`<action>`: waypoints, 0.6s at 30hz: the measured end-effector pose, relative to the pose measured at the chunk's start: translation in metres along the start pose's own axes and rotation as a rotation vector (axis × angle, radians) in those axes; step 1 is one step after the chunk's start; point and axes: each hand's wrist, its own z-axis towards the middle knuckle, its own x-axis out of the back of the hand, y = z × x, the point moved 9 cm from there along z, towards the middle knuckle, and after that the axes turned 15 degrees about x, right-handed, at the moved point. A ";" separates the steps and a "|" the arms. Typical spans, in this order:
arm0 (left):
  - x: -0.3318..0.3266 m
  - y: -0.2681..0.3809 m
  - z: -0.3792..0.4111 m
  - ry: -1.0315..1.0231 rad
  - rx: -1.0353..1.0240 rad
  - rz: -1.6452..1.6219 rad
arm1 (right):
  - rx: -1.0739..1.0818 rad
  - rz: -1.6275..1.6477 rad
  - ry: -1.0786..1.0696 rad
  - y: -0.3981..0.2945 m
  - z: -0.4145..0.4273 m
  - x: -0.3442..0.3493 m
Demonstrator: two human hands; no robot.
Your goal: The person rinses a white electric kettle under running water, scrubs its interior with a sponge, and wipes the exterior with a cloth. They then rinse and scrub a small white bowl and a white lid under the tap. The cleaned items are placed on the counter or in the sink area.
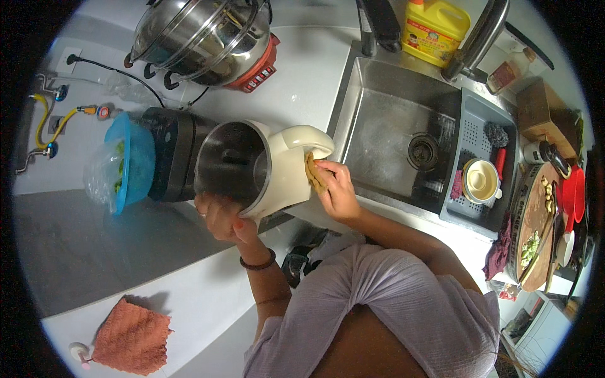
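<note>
A cream jug [292, 178] with a steel interior is held tilted in front of me, its mouth towards the left. My left hand [224, 218], slightly blurred, grips the jug by its lower rim. In my right hand [336, 191] is a folded yellow-brown cloth [315, 176], pressed against the jug's outer wall under the curved handle [307, 137]. The jug's base is mostly out of sight.
Right of the jug is a steel sink [392, 137] with a grey drain basket [477, 125] at its side. A steel steamer pot [198, 42] stands behind. At left are a black appliance [172, 156] and a blue basin [137, 165]. A round chopping board [534, 227] lies far right.
</note>
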 end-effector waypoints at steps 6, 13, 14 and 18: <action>-0.002 0.003 0.004 -0.039 -0.027 0.000 | -0.135 0.030 -0.082 0.012 -0.024 0.000; -0.006 0.020 0.003 -0.009 0.137 0.168 | -0.244 0.067 -0.012 0.020 -0.034 0.018; -0.007 0.024 0.002 -0.015 0.182 0.195 | -0.159 0.064 0.013 0.009 -0.023 0.022; -0.024 0.048 0.003 -0.138 0.269 0.345 | 0.184 0.036 0.140 -0.041 0.032 0.034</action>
